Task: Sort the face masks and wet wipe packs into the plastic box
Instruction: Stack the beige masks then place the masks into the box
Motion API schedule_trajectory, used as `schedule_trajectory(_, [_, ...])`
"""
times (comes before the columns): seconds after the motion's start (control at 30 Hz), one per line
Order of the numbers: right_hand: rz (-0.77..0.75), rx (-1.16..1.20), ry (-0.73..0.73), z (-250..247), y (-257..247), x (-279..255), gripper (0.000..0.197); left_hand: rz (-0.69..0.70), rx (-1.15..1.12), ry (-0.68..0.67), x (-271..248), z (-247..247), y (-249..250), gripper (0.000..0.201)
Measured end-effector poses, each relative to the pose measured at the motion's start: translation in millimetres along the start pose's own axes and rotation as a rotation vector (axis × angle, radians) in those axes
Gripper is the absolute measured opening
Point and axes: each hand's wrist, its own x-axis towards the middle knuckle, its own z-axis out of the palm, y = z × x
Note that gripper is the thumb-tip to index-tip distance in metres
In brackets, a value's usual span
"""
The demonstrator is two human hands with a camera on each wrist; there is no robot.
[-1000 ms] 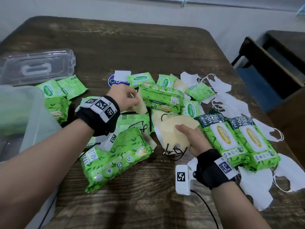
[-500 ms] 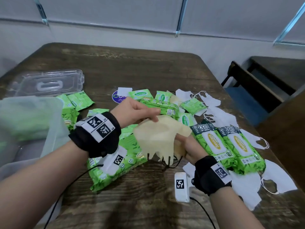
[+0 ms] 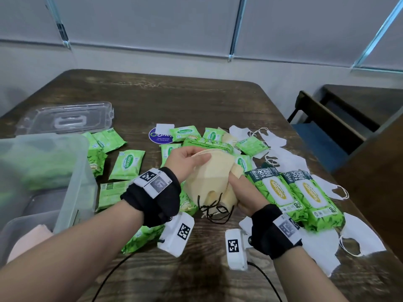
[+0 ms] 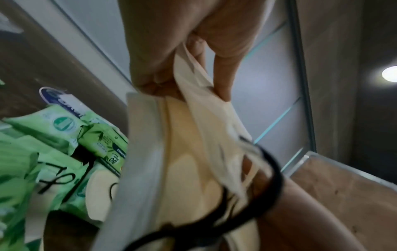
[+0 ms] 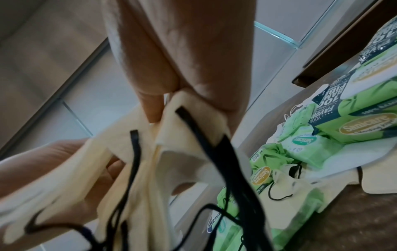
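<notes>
A: Head cam is looking fwd and down over the table point(image 3: 196, 101), both hands mid-frame.

B: Wrist cams?

A: Both are sitting v. close under the palms, facing up along the fingers. All three are sharing the cream masks point(image 3: 209, 177); wrist views are also catching green wipe packs point(image 5: 352, 118).

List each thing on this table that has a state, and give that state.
Cream face masks: bunched, held off the table in both hands, black ear loops dangling.
Left hand: grips the masks' top edge.
Right hand: grips the masks' right side.
Plastic box: open, partly filled.
Clear lid: off, lying behind the box.
Large wet wipe packs: sealed, lying side by side.
White face masks: flat, scattered.
</notes>
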Motion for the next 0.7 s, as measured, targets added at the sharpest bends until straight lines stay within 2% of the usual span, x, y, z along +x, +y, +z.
schedule_trajectory(0.13, [0.047, -0.007, 0.041, -1, 4, 7, 0.035, -0.054, -0.097, -0.012, -1, 4, 1, 0.006])
schedule_trajectory(0.27, [0.075, 0.016, 0.016, 1, 8, 14, 0.047, -0.039, -0.062, -0.031, -5, 13, -6, 0.005])
schedule_trajectory(0.4, [0.076, 0.024, 0.122, -3, 9, 19, 0.037, 0.012, 0.023, 0.071, -2, 18, -17, 0.014])
schedule_trajectory(0.47, [0.097, -0.008, 0.161, -3, 8, 21, 0.041, 0.015, 0.073, 0.122, 1, 20, -21, 0.017])
schedule_trajectory(0.6, [0.158, 0.184, 0.076, -3, -3, 15, 0.075, 0.029, 0.146, 0.171, 7, 25, -26, 0.023])
schedule_trajectory(0.63, [0.159, 0.215, 0.021, -5, -6, 12, 0.078, 0.031, 0.157, 0.177, 9, 26, -27, 0.024])
schedule_trajectory(0.7, [0.135, 0.219, -0.032, -3, -8, 9, 0.066, 0.025, 0.193, 0.176, 11, 28, -29, 0.026])
